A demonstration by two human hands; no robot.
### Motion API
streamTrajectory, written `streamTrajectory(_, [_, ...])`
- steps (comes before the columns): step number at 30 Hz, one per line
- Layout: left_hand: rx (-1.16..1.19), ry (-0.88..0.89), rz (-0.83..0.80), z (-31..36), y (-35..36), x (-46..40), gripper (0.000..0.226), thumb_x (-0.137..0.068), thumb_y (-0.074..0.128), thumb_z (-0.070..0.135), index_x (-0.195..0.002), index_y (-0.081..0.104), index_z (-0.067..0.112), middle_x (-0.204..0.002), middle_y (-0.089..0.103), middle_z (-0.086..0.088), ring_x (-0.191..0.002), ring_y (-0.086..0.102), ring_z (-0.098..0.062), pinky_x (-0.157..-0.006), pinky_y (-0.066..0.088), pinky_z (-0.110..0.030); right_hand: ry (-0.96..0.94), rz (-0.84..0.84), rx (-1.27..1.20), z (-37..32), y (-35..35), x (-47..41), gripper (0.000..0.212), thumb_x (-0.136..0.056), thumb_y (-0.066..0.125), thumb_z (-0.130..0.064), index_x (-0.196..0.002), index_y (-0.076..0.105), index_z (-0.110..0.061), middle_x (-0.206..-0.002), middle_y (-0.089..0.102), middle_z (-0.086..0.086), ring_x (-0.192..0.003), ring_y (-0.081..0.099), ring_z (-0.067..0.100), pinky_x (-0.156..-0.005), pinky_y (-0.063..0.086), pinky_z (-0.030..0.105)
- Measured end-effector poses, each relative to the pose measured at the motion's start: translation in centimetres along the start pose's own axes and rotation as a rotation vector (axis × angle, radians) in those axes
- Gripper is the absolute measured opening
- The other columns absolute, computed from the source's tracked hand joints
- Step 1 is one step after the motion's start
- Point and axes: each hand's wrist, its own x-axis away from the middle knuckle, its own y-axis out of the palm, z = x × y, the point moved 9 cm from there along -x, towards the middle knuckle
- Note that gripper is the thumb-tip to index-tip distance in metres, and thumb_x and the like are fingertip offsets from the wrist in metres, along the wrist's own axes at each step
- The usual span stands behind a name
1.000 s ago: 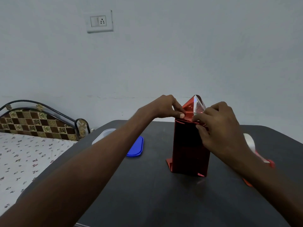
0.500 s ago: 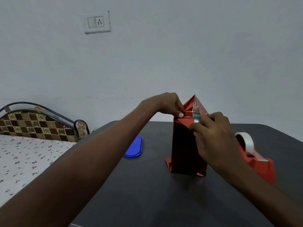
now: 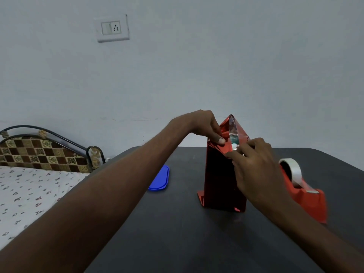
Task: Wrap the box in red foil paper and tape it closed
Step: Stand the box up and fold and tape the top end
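A tall box wrapped in red foil paper point(image 3: 220, 180) stands upright on the dark table point(image 3: 177, 233). Its top flap point(image 3: 233, 128) rises in a red triangle with a shiny strip down the middle. My left hand point(image 3: 204, 127) pinches the foil at the top left corner of the box. My right hand point(image 3: 254, 166) has curled fingers pressing the foil fold at the top front edge. A red tape dispenser point(image 3: 303, 192) with a white tape roll stands just right of the box, behind my right wrist.
A blue lid point(image 3: 160, 179) lies flat on the table left of the box. A bed with a patterned headboard point(image 3: 39, 154) stands beyond the table's left edge. A grey wall with a switch plate point(image 3: 112, 28) is behind.
My right hand slid down from the flap's base to the top front edge. The view shifted left, so the tape dispenser shows fully and the white thing beside the blue lid left the view.
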Motion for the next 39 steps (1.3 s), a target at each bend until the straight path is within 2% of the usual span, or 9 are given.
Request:
streamTrajectory(9, [0.042, -0.017, -0.077, 0.2, 0.5, 0.1, 0.050, -0.080, 0.077, 0.048, -0.126, 0.068, 0.031, -0.126, 0.065, 0.009, -0.116, 0.056, -0.012, -0.100, 0.048, -0.033, -0.050, 0.011, 0.034, -0.4, 0.0, 0.2, 0.031, -0.073, 0.080, -0.007, -0.104, 0.077, -0.009, -0.090, 0.071, 0.010, -0.094, 0.059, 0.034, -0.077, 0.049, 0.043])
streamTrajectory(13, [0.070, -0.020, -0.103, 0.1, 0.8, -0.1, 0.051, -0.079, 0.078, 0.047, -0.127, 0.067, 0.030, -0.128, 0.064, 0.007, -0.109, 0.056, -0.013, -0.086, 0.051, -0.029, -0.039, 0.038, 0.010, -0.3, -0.2, 0.4, 0.034, -0.074, 0.079, -0.005, -0.107, 0.075, -0.009, -0.096, 0.070, 0.012, -0.098, 0.058, 0.036, -0.079, 0.048, 0.045])
streamTrajectory(18, [0.104, -0.021, -0.089, -0.2, 0.9, 0.1, 0.048, -0.079, 0.078, 0.046, -0.124, 0.069, 0.031, -0.124, 0.065, 0.007, -0.112, 0.058, -0.014, -0.083, 0.051, -0.027, 0.031, 0.175, -0.094, 0.4, -2.3, 0.6, 0.035, -0.081, 0.072, -0.002, -0.116, 0.072, -0.006, -0.107, 0.068, 0.014, -0.104, 0.056, 0.035, -0.080, 0.049, 0.044])
streamTrajectory(21, [0.099, -0.018, -0.087, -0.2, 0.9, 0.1, 0.050, -0.079, 0.078, 0.046, -0.126, 0.068, 0.030, -0.124, 0.065, 0.008, -0.103, 0.058, -0.013, -0.081, 0.050, -0.026, 0.135, 0.212, -0.146, 2.3, -3.0, 0.6, 0.027, -0.084, 0.070, -0.004, -0.111, 0.072, -0.007, -0.101, 0.068, 0.010, -0.095, 0.057, 0.029, -0.071, 0.045, 0.034])
streamTrajectory(24, [0.096, -0.013, -0.087, -0.2, 0.9, 0.1, 0.050, -0.080, 0.078, 0.045, -0.126, 0.068, 0.029, -0.125, 0.064, 0.007, -0.100, 0.057, -0.011, -0.083, 0.050, -0.027, 0.306, 0.134, -0.184, 6.0, -1.8, 0.8, 0.015, -0.087, 0.067, -0.010, -0.101, 0.073, -0.014, -0.087, 0.069, 0.003, -0.083, 0.060, 0.023, -0.065, 0.038, 0.027])
streamTrajectory(27, [0.097, -0.005, -0.085, -0.3, 0.9, 0.0, 0.048, -0.080, 0.078, 0.043, -0.125, 0.068, 0.029, -0.125, 0.064, 0.006, -0.103, 0.059, -0.010, -0.086, 0.051, -0.028, 0.480, -0.054, -0.158, 10.3, 0.7, 1.9, 0.009, -0.087, 0.064, -0.015, -0.086, 0.073, -0.015, -0.079, 0.070, 0.001, -0.076, 0.064, 0.024, -0.064, 0.046, 0.032])
streamTrajectory(29, [0.108, 0.000, -0.082, -0.4, 0.9, 0.0, 0.048, -0.080, 0.078, 0.042, -0.125, 0.068, 0.029, -0.123, 0.065, 0.006, -0.107, 0.058, -0.012, -0.082, 0.051, -0.027, 0.556, -0.182, -0.118, 12.8, 2.1, 3.1, 0.012, -0.086, 0.063, -0.015, -0.079, 0.072, -0.014, -0.078, 0.071, 0.004, -0.076, 0.065, 0.028, -0.065, 0.048, 0.033])
streamTrajectory(33, [0.123, 0.011, -0.076, -0.5, 1.1, -0.6, 0.048, -0.081, 0.078, 0.039, -0.126, 0.067, 0.029, -0.116, 0.064, 0.008, -0.087, 0.057, 0.000, -0.067, 0.045, -0.020, 0.647, -0.339, 0.094, 16.1, 2.3, 5.7, 0.013, -0.080, 0.058, -0.014, -0.067, 0.062, -0.011, -0.066, 0.061, 0.006, -0.065, 0.057, 0.030, -0.054, 0.034, 0.030])
streamTrajectory(39, [0.148, 0.014, -0.082, -1.0, 1.2, -0.8, 0.048, -0.079, 0.079, 0.040, -0.125, 0.068, 0.030, -0.117, 0.063, 0.009, -0.090, 0.056, 0.000, -0.069, 0.047, -0.021, 0.757, -0.456, 0.142, 20.0, 2.8, 8.2, 0.027, -0.077, 0.065, -0.021, -0.061, 0.044, -0.015, -0.059, 0.046, 0.001, -0.063, 0.051, 0.029, -0.051, 0.029, 0.028])
